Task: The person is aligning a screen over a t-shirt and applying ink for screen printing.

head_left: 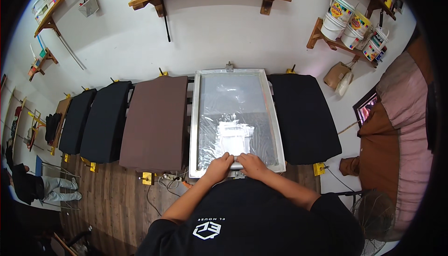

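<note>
A screen-printing frame [194, 116] with a pale metal rim lies in front of me. White ink [234, 137] is smeared over the lower middle of its mesh, and shiny clear film or tape wrinkles around it. At the frame's near end, my left hand [218, 166] and my right hand [252, 165] sit side by side, fingers curled over a squeegee [237, 165]. Only a short grey piece of the squeegee shows between them; its blade is hidden. Dark cloth shows through the lower mesh.
A brown shirt [156, 123] and a black shirt [305, 118] lie on boards flanking the frame; more black ones [106, 120] continue left. Yellow brackets [148, 178] hold the boards. Ink buckets [340, 15] stand on a right wall shelf. A fan [373, 214] stands lower right. Another person [35, 183] is far left.
</note>
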Demonstrator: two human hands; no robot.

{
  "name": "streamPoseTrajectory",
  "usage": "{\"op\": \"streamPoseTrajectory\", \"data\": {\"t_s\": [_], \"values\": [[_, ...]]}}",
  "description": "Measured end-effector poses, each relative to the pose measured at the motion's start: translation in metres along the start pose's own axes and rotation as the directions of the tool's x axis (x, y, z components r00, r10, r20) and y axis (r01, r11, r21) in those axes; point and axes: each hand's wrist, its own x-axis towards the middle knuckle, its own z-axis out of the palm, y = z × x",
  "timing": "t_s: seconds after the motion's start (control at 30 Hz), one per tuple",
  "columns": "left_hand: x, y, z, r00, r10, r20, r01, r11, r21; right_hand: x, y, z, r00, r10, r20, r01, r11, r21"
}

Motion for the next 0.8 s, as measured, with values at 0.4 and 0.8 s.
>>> {"op": "streamPoseTrajectory", "data": {"t_s": [0.4,0.8], "values": [[0.090,-0.070,-0.039,0.997,0.012,0.071,-0.011,1.000,-0.009,0.101,0.064,-0.027,0.990,-0.009,0.143,-0.006,0.995,0.104],[0.099,-0.074,-0.022,1.000,0.015,0.017,-0.015,1.000,0.005,0.105,0.072,-0.014,0.995,0.077,0.059,-0.071,0.993,-0.095]]}}
